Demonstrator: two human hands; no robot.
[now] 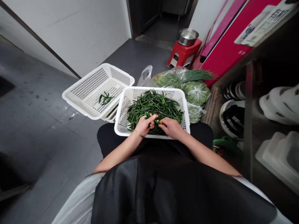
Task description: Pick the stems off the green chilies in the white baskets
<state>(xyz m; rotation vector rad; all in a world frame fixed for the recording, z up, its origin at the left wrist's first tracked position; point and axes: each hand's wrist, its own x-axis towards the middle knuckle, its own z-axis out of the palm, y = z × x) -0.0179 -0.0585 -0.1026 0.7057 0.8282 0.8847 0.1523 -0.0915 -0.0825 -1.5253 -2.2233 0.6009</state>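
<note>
A white perforated basket [118,119] rests on my lap, heaped with long green chili peppers [151,104]. Over the near side of the heap, my left hand [145,125] is closed around green chili peppers, their ends showing by the thumb. Close beside it, my right hand [171,127] has its fingertips pinched together at the pepper ends; what sits between them is too small to make out. A second white basket [93,81] stands to the left, with a few green peppers [106,98] lying on its bottom.
Bagged leafy greens [195,92] and a bundle of scallions [198,75] lie just beyond the lap basket. A metal bowl [187,37] sits on a red stool [183,51] farther back. Shelving with stacked white containers [281,104] runs along the right.
</note>
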